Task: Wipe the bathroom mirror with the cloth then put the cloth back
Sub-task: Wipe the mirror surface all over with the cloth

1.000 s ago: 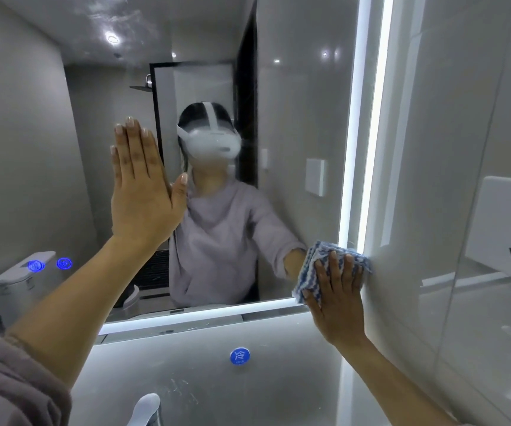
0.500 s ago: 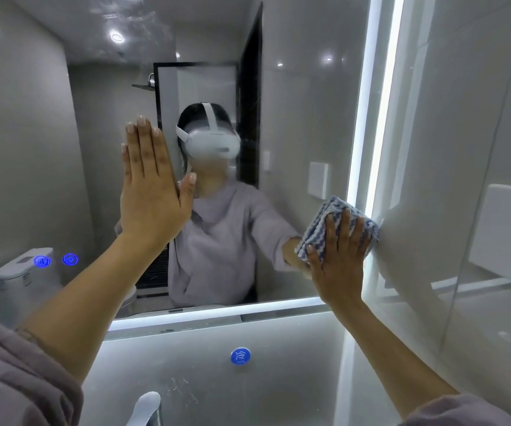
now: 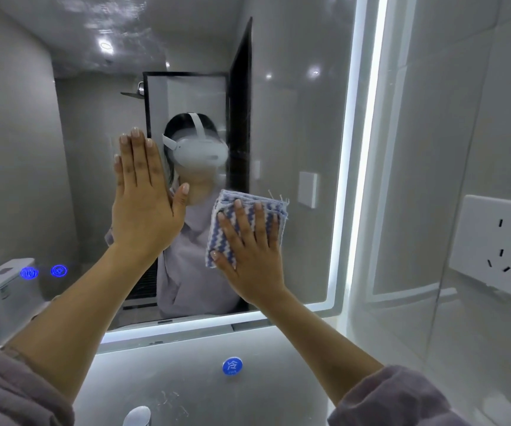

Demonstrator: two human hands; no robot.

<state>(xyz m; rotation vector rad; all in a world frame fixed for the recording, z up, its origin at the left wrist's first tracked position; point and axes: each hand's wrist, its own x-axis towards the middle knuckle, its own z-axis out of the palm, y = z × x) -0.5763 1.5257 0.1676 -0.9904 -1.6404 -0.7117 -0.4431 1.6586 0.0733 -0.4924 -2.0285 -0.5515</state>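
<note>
The bathroom mirror (image 3: pixel 303 96) fills the wall ahead, edged by a lit strip on its right and bottom. My right hand (image 3: pixel 252 256) presses a folded blue-and-white zigzag cloth (image 3: pixel 274 207) flat against the glass, near the middle of the mirror's lower half. My left hand (image 3: pixel 145 204) lies flat on the glass just left of the cloth, fingers together and pointing up, holding nothing. Both forearms reach up from the bottom corners.
A white wall socket (image 3: pixel 497 244) sits on the tiled wall at right. Below the mirror are a blue round sticker (image 3: pixel 232 365) and a chrome faucet top (image 3: pixel 137 416). Two blue touch icons (image 3: pixel 43 272) glow on the mirror's lower left.
My right hand has slid the cloth up and leftward from the mirror's lower right edge toward its middle. My left hand stays flat on the glass.
</note>
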